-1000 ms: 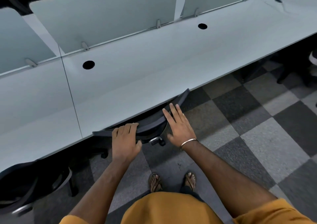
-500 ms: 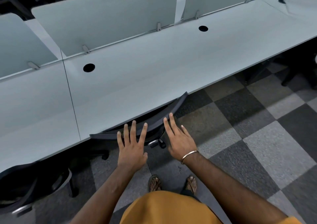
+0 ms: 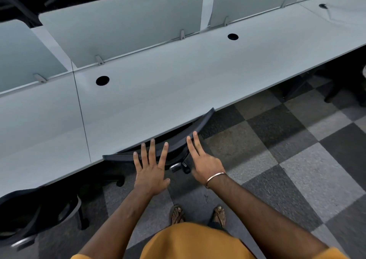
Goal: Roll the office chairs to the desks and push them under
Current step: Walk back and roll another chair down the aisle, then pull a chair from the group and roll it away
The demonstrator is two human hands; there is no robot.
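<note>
A: Start nearest you. What are your hands doing?

B: Your left hand (image 3: 151, 174) sits at about 6 o'clock, palm down, fingers (image 3: 152, 149) straight and spread. Your right hand (image 3: 206, 164) is just beside it toward 5 o'clock, fingers straight too, closer together and angled slightly inward. Neither grips anything. Both arms reach forward, nearly straight, wrists level.

A: Are they touching the chair?

B: The fingertips overlap the top edge of the chair (image 3: 179, 142) back, but from this angle you cannot tell whether they rest on it or hover just above. Flat, open hands suit a push rather than a pull, I'd judge.

A: And where is the chair itself?

B: Just beyond your fingertips, near the centre. Its seat is hidden under the desk (image 3: 168, 84); only the curved back rim and a castor (image 3: 176, 166) show at the desk's front edge. I'd call it tucked in, since the back already meets the edge and can hardly go deeper.

A: Anything else nearby?

B: A second chair (image 3: 29, 219) at 8 o'clock, also tucked under the desk. Farther off, the desk runs from 9 to 2 o'clock with cable holes (image 3: 102, 80) and upright screens (image 3: 122, 24) along its far side. At 3 o'clock something dark stands under the desk, too dim to name.

A: So what next?

B: Probably you lift off and look for another chair.
</note>
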